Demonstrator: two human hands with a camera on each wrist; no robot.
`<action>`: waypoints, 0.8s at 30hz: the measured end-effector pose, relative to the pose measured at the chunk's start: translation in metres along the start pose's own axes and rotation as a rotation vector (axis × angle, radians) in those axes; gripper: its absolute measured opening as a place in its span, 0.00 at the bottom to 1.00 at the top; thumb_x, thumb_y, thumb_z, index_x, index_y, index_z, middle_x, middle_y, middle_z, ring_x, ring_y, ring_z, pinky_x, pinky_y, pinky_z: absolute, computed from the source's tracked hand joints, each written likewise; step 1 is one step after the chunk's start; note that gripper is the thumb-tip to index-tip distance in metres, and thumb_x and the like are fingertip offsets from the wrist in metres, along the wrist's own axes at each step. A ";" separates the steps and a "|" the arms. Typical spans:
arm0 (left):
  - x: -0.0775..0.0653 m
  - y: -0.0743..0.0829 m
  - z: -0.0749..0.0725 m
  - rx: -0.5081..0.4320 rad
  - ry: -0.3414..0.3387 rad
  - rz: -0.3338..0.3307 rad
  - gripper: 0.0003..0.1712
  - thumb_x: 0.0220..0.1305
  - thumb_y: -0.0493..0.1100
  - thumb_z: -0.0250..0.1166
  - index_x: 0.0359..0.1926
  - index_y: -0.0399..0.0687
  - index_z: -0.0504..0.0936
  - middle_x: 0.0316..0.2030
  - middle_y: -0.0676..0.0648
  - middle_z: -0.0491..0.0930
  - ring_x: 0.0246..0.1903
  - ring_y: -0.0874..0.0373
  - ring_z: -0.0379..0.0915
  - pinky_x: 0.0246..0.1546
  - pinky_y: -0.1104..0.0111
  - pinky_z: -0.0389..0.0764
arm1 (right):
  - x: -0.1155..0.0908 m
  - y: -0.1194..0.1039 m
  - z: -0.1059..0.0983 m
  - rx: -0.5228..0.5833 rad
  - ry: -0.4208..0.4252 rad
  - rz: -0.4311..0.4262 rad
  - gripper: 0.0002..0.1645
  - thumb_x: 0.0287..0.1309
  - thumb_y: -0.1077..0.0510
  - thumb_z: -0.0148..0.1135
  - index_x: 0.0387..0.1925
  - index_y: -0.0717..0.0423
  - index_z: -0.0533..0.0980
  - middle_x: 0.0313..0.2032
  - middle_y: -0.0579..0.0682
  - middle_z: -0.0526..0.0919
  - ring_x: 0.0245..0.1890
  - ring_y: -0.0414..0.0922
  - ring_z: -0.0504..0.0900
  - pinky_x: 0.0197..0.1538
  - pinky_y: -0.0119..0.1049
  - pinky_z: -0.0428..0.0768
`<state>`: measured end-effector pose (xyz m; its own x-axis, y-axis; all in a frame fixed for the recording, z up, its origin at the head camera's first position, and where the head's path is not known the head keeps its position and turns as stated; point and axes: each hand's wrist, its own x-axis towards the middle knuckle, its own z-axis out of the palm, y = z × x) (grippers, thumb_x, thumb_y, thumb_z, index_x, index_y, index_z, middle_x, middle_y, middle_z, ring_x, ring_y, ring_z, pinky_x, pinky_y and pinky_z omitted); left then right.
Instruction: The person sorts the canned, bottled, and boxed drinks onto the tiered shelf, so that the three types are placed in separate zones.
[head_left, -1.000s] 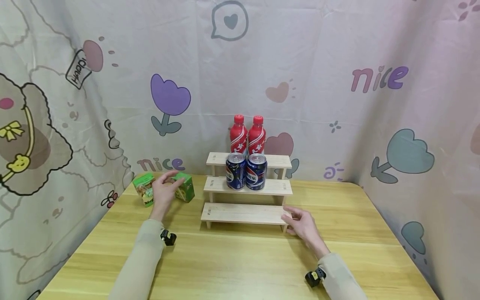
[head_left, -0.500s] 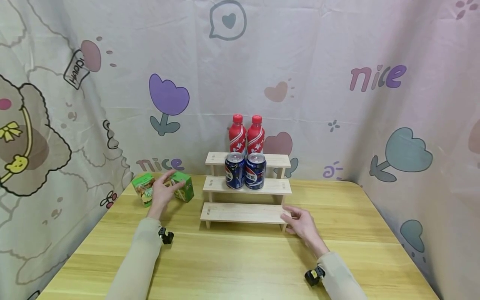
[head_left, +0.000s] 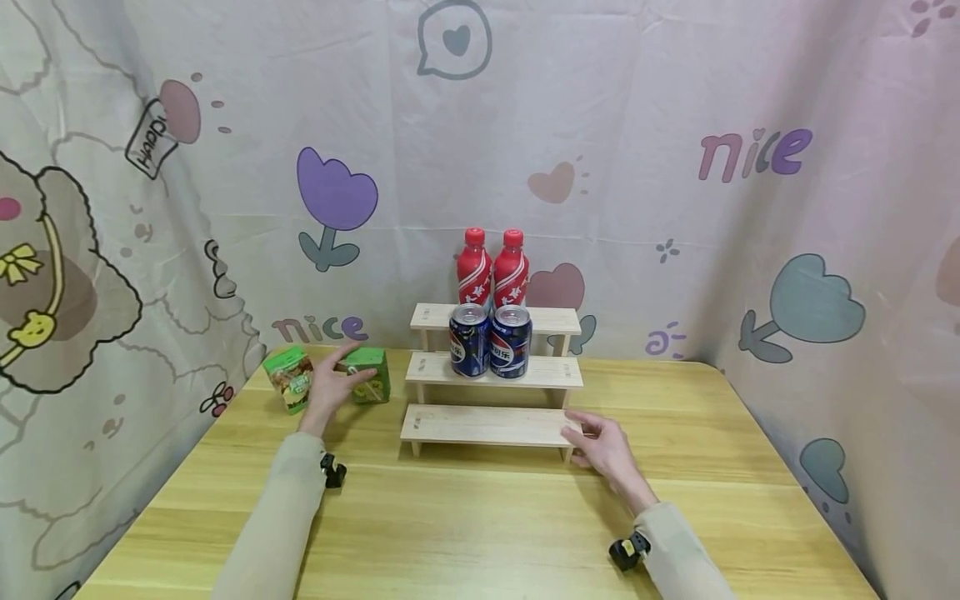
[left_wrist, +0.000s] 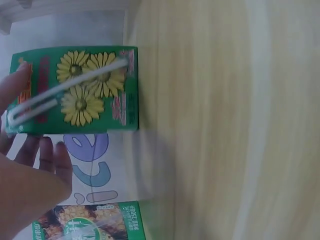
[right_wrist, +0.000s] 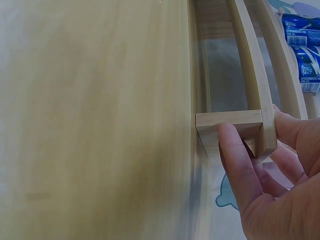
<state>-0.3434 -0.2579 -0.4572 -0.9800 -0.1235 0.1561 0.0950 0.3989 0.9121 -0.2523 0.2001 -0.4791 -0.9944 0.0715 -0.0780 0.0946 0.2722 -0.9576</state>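
In the head view my left hand is at the right one of two green drink cartons. The left wrist view shows this drink carton up close, with yellow flowers and a straw on its side; my thumb lies on it and other fingers are at its edge, partly hidden. Left of that hand stands the second drink carton, with a brown picture. My right hand holds the right end of the lowest step of a three-step wooden display stand. In the right wrist view, a finger touches the stand's leg.
Two blue cola cans stand side by side on the middle step. Behind them, two red bottles are on the top step. A patterned curtain hangs along the back and sides of the wooden table.
The right drink carton has turned slightly, so its front faces more squarely forward; my left hand has shifted a little with it. My right hand keeps its place on the stand.
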 end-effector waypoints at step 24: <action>-0.011 0.011 -0.025 0.273 -0.060 0.119 0.39 0.49 0.62 0.75 0.59 0.49 0.79 0.52 0.38 0.83 0.50 0.41 0.81 0.48 0.51 0.82 | 0.001 0.000 0.000 -0.002 0.006 -0.003 0.28 0.58 0.59 0.69 0.60 0.57 0.76 0.37 0.52 0.71 0.34 0.43 0.80 0.36 0.38 0.86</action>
<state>-0.3274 -0.2755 -0.4396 -0.9741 -0.0108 0.2261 0.1675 0.6377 0.7519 -0.2530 0.1999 -0.4790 -0.9944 0.0765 -0.0735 0.0919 0.2743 -0.9572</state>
